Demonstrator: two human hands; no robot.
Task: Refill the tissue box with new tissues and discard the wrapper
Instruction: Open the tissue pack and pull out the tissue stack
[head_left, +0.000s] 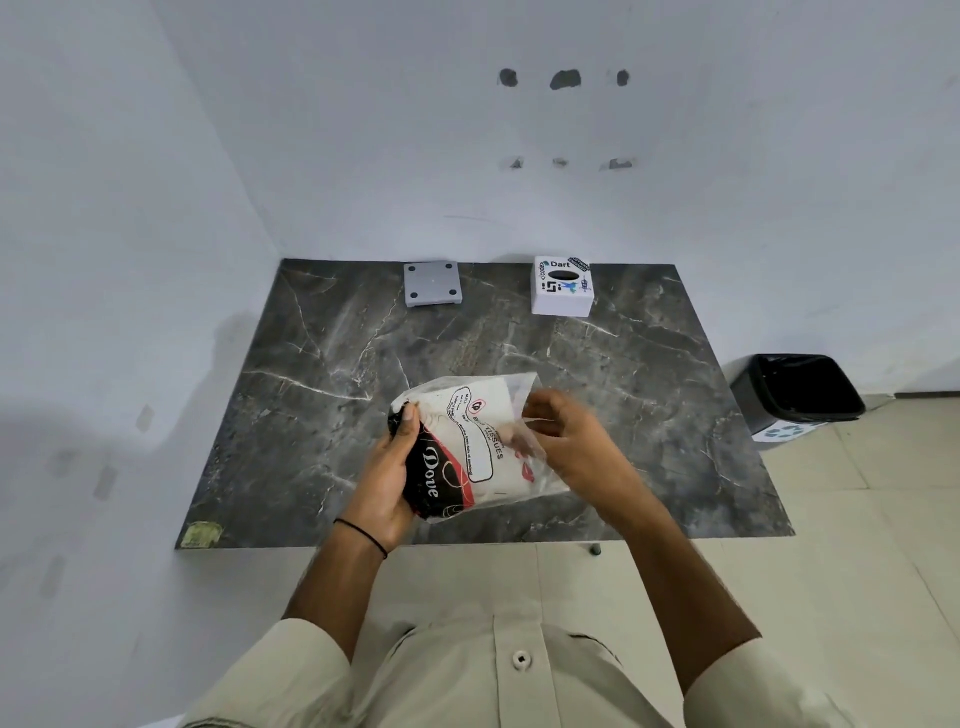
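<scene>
One tissue pack (470, 449) held by two hands, left hand (387, 480) and right hand (569, 441); one tissue box (562, 287); one grey square plate (432, 283); one black bin (797, 392); one marble table (649, 374).

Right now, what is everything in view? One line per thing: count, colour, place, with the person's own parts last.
table: one, dark grey marble look with white veins, set in the wall corner
tissue box: one, white with stickers and a dark oval slot, far right of the table, by the wall
grey plate: one, square, grey, four dark corner dots, far left of the table
tissue pack: one, white tissues in a clear wrapper printed black and red, held above the near edge of the table
bin: one, black with a black liner, on the floor right of the table
left hand: grips the pack's printed end; black band on the wrist
right hand: pinches the clear wrapper end
</scene>
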